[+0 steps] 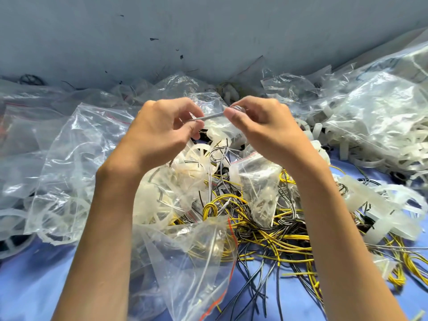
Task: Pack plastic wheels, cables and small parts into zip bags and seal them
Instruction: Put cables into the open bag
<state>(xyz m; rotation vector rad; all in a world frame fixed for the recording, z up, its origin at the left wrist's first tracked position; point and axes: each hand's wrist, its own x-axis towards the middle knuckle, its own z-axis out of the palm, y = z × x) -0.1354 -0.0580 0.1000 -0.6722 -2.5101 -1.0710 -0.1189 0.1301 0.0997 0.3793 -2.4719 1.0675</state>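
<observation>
Fingers of the left hand are curled together, pinching the left end of a zip bag by its top strip, which is held up over the heap. At the far left, crumpled clear bags lie on the blue counter. Below the held strip are white plastic wheels; I cannot tell whether they are inside that bag. The right hand pinches the strip's other end between thumb and forefinger. In front of the hands lies a clear bag with a red zip line, just beside a tangle of yellow and black cables. A small filled bag rests on the cables. At the far right a large bag of white plastic strips sits near the grey wall.
</observation>
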